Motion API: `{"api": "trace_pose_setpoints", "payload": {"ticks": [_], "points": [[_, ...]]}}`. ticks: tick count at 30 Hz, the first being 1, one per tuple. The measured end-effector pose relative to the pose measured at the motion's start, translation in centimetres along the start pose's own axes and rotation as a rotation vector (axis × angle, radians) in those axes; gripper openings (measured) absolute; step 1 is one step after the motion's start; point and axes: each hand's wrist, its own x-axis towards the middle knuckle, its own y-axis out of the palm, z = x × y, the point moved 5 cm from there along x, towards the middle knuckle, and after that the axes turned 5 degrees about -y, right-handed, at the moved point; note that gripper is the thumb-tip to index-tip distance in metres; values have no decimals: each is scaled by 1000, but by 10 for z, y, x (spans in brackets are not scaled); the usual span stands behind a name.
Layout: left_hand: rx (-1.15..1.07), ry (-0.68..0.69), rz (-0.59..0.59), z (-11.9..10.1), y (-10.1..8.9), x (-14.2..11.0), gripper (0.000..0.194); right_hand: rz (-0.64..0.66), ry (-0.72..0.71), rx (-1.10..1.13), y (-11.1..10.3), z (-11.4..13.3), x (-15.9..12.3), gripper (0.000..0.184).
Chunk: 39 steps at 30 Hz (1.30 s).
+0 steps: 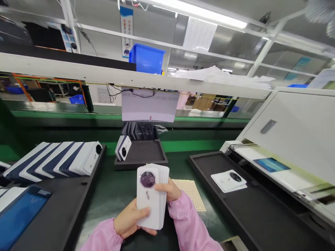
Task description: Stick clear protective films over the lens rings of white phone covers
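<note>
Would treat this stack of thin white plastic-looking rectangular panels [153,203] at 6 o'clock, gripped by left hand [128,218] from its 8 o'clock and right hand [171,191] from its 2, as probably light, stiff, slippery, so squeeze long edges, not the dark glassy camera oval [146,179].

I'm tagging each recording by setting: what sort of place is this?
Most likely a factory workstation, judging by the held stack of white phone-shaped pieces, the row of similar pieces in the black tray at left, and the large white machine at right.
</note>
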Motion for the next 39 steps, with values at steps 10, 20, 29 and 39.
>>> {"api": "trace_pose_setpoints", "payload": {"ticks": [10,20,29,39], "points": [[-50,10,-20,-4,-4,2,31,1,-36,55,-7,12,-6,49],[-130,-73,-86,-9,-5,3,32,-49,4,44,-19,7,0,48],[61,63,-139,-7,-10,-1,33,57,-78,-127,-14,19,-6,57],[411,207,-524,-22,-18,-2,62,-315,-221,-97,-18,-13,11,95]]}}
